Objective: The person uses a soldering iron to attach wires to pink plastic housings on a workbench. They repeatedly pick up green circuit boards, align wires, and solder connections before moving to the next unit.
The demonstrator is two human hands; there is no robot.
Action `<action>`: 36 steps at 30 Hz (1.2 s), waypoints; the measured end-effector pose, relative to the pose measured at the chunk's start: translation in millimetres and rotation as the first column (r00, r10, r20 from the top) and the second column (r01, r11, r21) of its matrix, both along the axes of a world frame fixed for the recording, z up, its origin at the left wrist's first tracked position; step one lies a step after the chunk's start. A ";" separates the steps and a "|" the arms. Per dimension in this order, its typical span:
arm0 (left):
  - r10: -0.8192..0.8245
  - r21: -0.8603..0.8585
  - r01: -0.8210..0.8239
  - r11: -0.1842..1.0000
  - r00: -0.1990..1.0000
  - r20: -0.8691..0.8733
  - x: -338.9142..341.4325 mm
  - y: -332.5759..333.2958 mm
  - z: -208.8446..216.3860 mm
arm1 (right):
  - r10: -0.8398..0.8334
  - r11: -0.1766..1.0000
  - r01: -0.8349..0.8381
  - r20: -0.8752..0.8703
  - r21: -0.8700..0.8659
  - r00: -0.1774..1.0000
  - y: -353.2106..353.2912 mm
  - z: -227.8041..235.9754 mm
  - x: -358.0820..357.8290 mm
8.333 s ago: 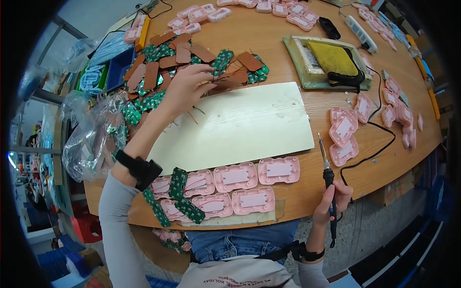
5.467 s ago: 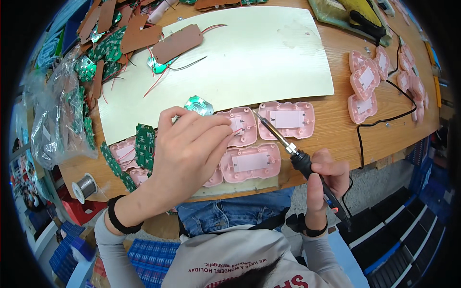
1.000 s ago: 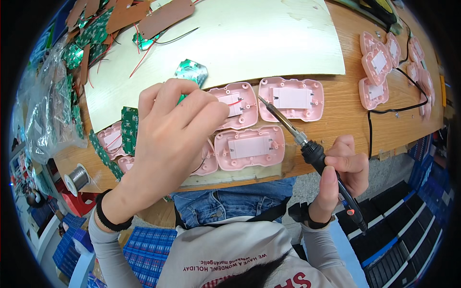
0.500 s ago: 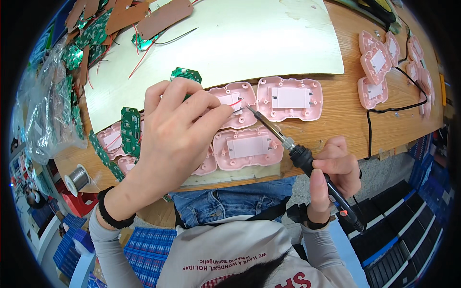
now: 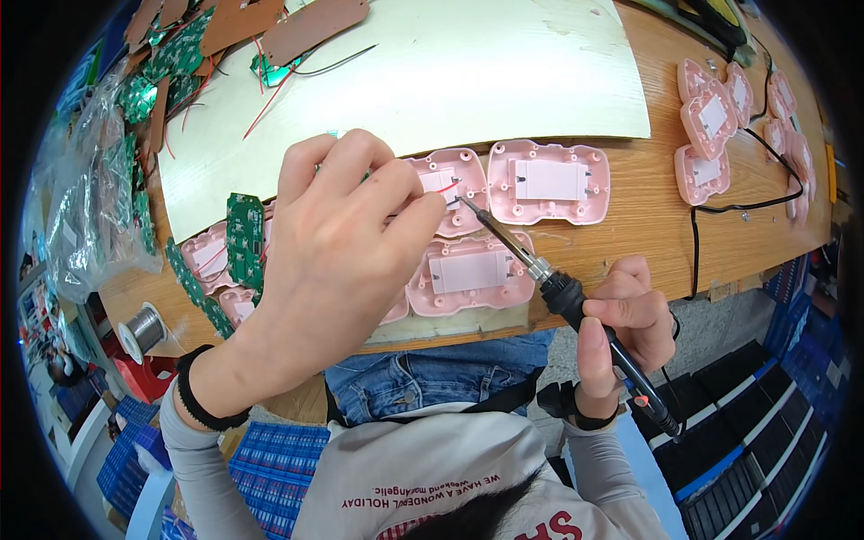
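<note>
Our right hand (image 5: 632, 317) grips the iron (image 5: 562, 292), tip toward eleven o'clock over the shell (image 5: 467, 169). Our left hand (image 5: 346, 229), at the shell's eight o'clock, pinches the red wire (image 5: 448, 187) there.

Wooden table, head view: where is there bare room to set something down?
The right half of the white board, behind the near pink shells; also the wooden table between those shells and the shell cluster at right. Crowded: far left, with circuit boards, and over the near shells, where the left hand and soldering iron are.
</note>
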State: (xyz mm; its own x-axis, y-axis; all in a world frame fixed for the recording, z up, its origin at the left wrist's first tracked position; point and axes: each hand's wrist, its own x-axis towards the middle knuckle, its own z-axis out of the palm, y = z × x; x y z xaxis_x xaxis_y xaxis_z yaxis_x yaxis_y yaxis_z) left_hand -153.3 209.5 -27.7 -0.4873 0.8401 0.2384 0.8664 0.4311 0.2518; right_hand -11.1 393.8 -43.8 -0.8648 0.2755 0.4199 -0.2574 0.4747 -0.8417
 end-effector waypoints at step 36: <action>-0.029 0.005 0.028 1.000 0.985 0.171 -15.0 3.0 19.6 | -0.543 0.818 0.563 -0.168 0.119 0.823 49.3 -35.4 11.2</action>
State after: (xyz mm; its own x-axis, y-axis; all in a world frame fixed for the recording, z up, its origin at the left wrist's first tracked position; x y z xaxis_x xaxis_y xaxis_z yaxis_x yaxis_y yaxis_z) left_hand -168.3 212.5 -8.1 -0.4969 0.8537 0.1559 0.8225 0.4060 0.3982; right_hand 0.1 443.1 -79.2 -0.5259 0.6139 0.5887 -0.0056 0.6896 -0.7242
